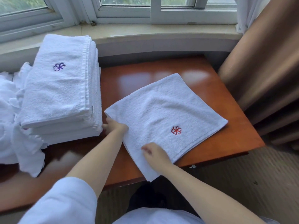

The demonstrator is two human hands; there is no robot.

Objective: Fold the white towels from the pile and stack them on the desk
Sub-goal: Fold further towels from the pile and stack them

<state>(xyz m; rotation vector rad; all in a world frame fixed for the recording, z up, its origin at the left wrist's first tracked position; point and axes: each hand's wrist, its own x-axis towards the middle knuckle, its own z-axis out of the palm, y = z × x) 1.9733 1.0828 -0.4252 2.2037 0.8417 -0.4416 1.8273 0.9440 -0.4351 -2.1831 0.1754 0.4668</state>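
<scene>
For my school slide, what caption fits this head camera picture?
Both hands, left and right, grip a folded white red-logo towel beside the stacked white towels on the glossy wooden desk.

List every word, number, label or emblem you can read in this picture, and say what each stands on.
No words read clearly.
Small tag on the folded stack: print too small to read.
Purple pinwheel emblem on the stack's top towel: no letters.
Red pinwheel emblem on the towel being folded: no letters.

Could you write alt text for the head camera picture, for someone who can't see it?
A person's left hand and right hand hold the near edge of a folded white towel with a red emblem on a wooden desk. A stack of folded towels stands to its left, below a window.
</scene>
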